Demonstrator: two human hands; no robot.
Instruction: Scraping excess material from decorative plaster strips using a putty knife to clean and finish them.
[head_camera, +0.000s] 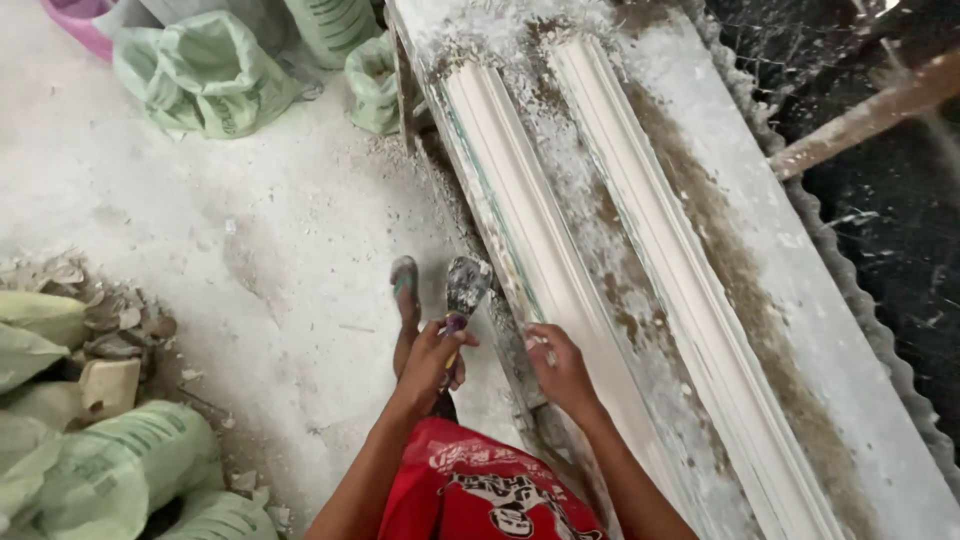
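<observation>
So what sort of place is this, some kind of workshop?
Probably a plaster moulding workshop. White mouldings lie on a long, plaster-crusted bench, green sacks sit on the dusty floor, and the left hand holds a scraper while the right hand rests at the bench edge.

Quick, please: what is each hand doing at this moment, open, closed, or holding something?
Left hand: closed, holding a scraper.
Right hand: resting on the moulding edge; grip cannot be told.
</observation>
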